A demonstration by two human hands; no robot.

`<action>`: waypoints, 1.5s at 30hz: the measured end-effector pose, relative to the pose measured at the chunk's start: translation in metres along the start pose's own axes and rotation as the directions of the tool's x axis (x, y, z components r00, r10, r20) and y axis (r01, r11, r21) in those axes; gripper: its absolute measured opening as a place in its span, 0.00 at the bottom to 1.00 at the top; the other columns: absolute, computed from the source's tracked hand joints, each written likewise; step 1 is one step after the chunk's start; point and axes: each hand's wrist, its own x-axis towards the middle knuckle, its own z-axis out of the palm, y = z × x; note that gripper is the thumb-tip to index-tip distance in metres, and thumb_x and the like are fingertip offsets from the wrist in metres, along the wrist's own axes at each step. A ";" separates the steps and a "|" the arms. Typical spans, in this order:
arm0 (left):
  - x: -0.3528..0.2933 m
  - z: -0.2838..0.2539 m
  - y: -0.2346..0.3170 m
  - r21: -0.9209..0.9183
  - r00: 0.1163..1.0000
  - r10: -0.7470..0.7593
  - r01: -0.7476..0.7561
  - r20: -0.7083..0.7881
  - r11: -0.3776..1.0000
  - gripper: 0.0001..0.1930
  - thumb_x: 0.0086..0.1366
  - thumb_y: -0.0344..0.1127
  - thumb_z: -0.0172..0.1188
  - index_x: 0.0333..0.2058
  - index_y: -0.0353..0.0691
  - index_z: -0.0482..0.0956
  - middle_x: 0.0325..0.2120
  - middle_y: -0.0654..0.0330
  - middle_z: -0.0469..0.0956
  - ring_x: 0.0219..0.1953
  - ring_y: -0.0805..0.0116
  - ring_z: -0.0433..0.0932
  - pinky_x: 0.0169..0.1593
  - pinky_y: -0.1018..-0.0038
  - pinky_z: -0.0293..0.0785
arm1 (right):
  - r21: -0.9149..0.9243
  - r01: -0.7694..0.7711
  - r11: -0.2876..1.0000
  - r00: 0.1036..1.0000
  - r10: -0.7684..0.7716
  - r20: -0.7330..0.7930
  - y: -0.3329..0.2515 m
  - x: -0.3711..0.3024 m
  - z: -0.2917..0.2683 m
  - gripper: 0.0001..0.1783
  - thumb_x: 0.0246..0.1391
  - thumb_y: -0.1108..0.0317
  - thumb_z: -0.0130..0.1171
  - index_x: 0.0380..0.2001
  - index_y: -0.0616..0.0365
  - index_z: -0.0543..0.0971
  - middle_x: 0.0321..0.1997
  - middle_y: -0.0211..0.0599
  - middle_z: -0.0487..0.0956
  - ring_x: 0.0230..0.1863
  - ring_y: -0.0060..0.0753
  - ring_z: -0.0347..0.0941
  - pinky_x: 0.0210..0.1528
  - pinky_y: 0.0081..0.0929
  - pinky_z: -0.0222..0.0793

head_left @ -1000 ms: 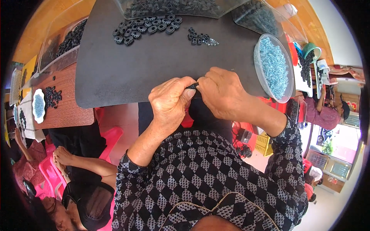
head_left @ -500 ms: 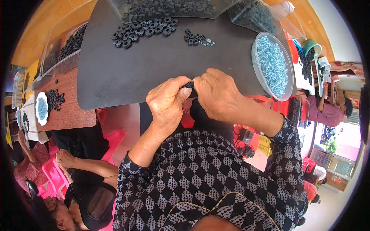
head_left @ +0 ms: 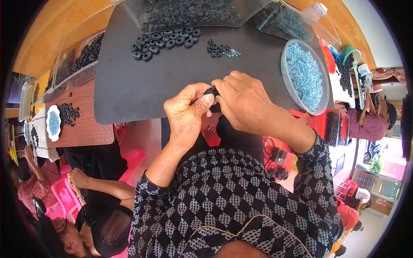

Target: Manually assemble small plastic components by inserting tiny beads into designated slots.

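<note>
Above the near edge of the dark table (head_left: 146,92) my two hands meet around a small black plastic part (head_left: 211,91). My left hand (head_left: 188,112) pinches it between thumb and fingers. The right hand (head_left: 243,101) has its fingers closed against the part's other side, and its fingertips are partly hidden. Farther off on the table lies a cluster of black plastic parts (head_left: 167,39). A smaller group of black pieces (head_left: 218,50) sits to its right, with a few shiny clear-blue bits (head_left: 232,53) beside it.
A round clear dish (head_left: 285,81) of light-blue small pieces stands at the table's right edge. Clear bins (head_left: 144,26) of black parts line the far side. On the left, a brown table (head_left: 92,133) bears black parts and a white dish (head_left: 58,136); a co-worker (head_left: 103,210) sits there.
The view has shifted slightly, so the table and its contents appear lower and more to the right. Both hands stay together on the black part, and the right fingers have turned a little.
</note>
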 end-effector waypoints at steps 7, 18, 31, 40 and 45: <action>0.005 0.000 0.011 -0.178 0.993 -0.117 0.121 0.034 0.977 0.07 0.59 0.25 0.59 0.35 0.26 0.76 0.27 0.56 0.79 0.25 0.76 0.76 0.30 0.82 0.73 | 0.080 -0.048 0.996 0.997 0.053 -0.059 -0.001 0.005 -0.002 0.21 0.41 0.68 0.61 0.39 0.69 0.72 0.28 0.43 0.73 0.32 0.45 0.69 0.34 0.37 0.66; 0.005 -0.002 0.013 -0.152 0.994 -0.105 0.109 0.033 0.982 0.08 0.59 0.27 0.59 0.35 0.28 0.79 0.27 0.62 0.78 0.27 0.76 0.74 0.34 0.81 0.71 | -0.041 0.071 0.997 0.967 -0.079 -0.244 0.007 0.006 0.012 0.20 0.34 0.67 0.64 0.33 0.65 0.73 0.26 0.41 0.72 0.29 0.42 0.68 0.32 0.35 0.65; -0.001 -0.005 0.007 0.000 0.995 -0.089 0.089 0.035 0.996 0.08 0.60 0.30 0.59 0.32 0.28 0.79 0.25 0.63 0.77 0.26 0.78 0.71 0.33 0.82 0.68 | 0.020 0.136 0.990 0.949 -0.125 -0.288 0.009 0.004 0.022 0.13 0.33 0.65 0.62 0.20 0.60 0.70 0.18 0.39 0.70 0.23 0.41 0.68 0.26 0.36 0.65; 0.000 -0.005 0.008 -0.066 0.999 -0.043 0.044 0.019 0.997 0.09 0.62 0.33 0.58 0.29 0.32 0.79 0.19 0.66 0.75 0.20 0.82 0.68 0.21 0.84 0.61 | 0.163 0.161 0.973 0.945 -0.104 -0.309 0.014 0.008 0.024 0.20 0.33 0.68 0.63 0.32 0.66 0.72 0.23 0.41 0.71 0.24 0.44 0.67 0.27 0.34 0.65; 0.000 -0.003 0.008 -0.135 1.000 -0.009 0.010 0.004 0.991 0.08 0.63 0.32 0.56 0.30 0.31 0.78 0.19 0.64 0.76 0.21 0.80 0.72 0.24 0.84 0.64 | 0.137 0.102 0.985 0.961 -0.062 -0.268 0.009 0.010 0.014 0.24 0.34 0.67 0.63 0.38 0.67 0.72 0.28 0.43 0.72 0.29 0.44 0.68 0.31 0.36 0.66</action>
